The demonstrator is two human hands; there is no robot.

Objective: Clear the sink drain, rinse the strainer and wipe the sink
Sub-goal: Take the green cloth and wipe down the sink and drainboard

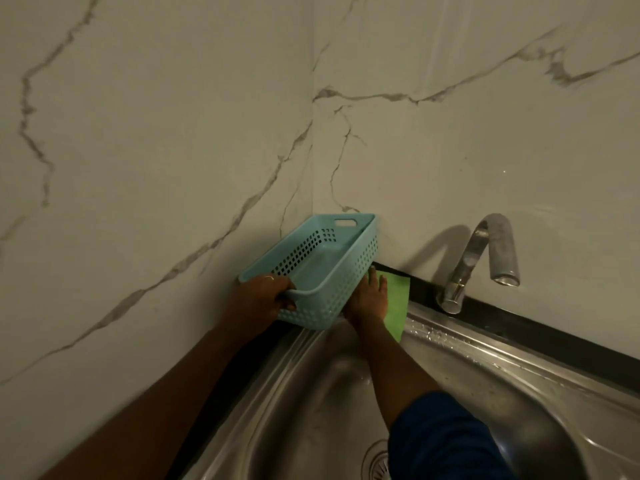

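Left hand (pixel 263 296) is gripping the near rim of the blue basket (pixel 325 265), holding it tilted at the wall corner. Right hand (pixel 369 299) is pressing flat, fingers straight, on the green cloth (pixel 398 303) on the sink (pixel 485 368) rim. Strainer (pixel 377 459) is sitting in the drain, half hidden. Basket's hanging partly over the bowl on a one-handed grip, so I'm guessing a slip is dropping it in.
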